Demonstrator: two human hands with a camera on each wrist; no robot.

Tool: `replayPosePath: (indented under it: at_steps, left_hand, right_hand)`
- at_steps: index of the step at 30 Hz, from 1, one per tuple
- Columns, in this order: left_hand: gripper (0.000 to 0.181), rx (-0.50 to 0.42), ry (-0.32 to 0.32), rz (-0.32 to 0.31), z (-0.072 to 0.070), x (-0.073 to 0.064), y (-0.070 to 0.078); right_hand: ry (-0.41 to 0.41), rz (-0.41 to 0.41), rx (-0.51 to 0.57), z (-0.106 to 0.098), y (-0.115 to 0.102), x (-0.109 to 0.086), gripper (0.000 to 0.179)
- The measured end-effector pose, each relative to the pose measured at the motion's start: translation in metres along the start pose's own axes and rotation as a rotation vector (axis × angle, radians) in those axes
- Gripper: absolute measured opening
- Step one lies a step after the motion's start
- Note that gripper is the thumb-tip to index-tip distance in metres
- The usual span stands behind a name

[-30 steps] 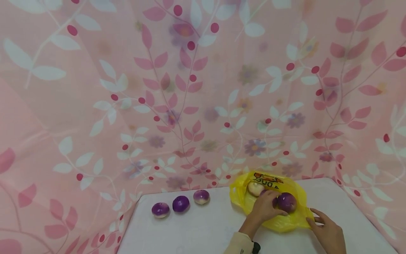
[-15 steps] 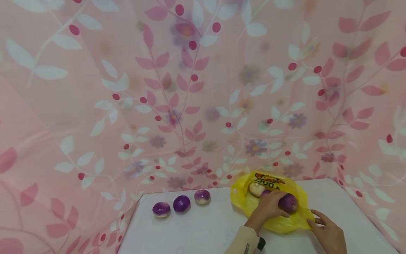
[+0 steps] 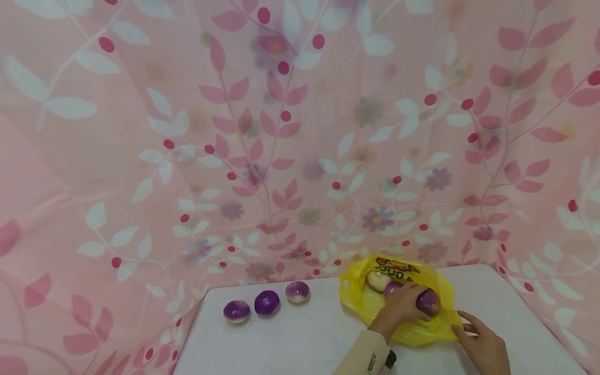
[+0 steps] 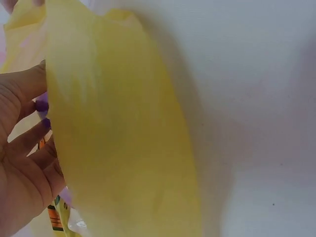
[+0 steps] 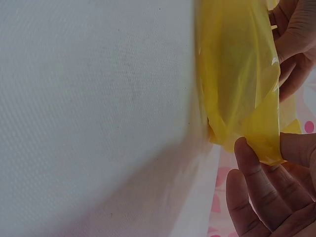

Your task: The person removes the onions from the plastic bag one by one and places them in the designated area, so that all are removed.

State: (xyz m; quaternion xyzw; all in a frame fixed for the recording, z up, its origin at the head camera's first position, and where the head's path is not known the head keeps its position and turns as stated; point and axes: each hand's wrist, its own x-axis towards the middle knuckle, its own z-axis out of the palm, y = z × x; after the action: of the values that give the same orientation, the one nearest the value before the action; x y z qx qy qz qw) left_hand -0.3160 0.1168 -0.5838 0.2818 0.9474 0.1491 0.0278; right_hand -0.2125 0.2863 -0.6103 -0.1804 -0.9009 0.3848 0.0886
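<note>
A yellow plastic bag point(image 3: 417, 333) lies on its side, its mouth spread toward me. Inside are a pale turnip point(image 3: 377, 281), a purple turnip point(image 3: 391, 288) behind my left hand, and another purple turnip point(image 3: 428, 302) at the right. My left hand point(image 3: 404, 306) reaches into the mouth, fingers and thumb curled against the left side of the right-hand turnip. In the left wrist view the bag's edge point(image 4: 118, 123) hides those fingertips. At the bag's right corner my right hand point(image 3: 485, 344) pinches the plastic between thumb and fingers, plainly seen in the right wrist view.
Farther left on the white-covered table point(image 3: 281, 344) sit three purple-and-white turnips in a slanting row: one at left point(image 3: 236, 311), a darker one point(image 3: 267, 303) and one behind point(image 3: 297, 292). A pink floral curtain point(image 3: 300, 156) hangs behind the table.
My left hand has shifted slightly to the right inside the bag, and the right-hand turnip has moved right and a little nearer with it. The right hand keeps its hold on the bag.
</note>
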Motion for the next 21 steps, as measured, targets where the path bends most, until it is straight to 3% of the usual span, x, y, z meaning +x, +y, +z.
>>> replayPosePath:
  at_steps: [15, 21]
  left_hand:
    - [0.067, 0.053, 0.038, -0.056, 0.015, 0.001, 0.009]
    - [0.068, 0.060, 0.058, -0.047, 0.017, 0.001, 0.008]
  right_hand:
    - [-0.044, 0.021, -0.014, -0.001, 0.001, 0.001, 0.058]
    - [-0.035, 0.013, -0.019, -0.002, -0.001, 0.001, 0.056]
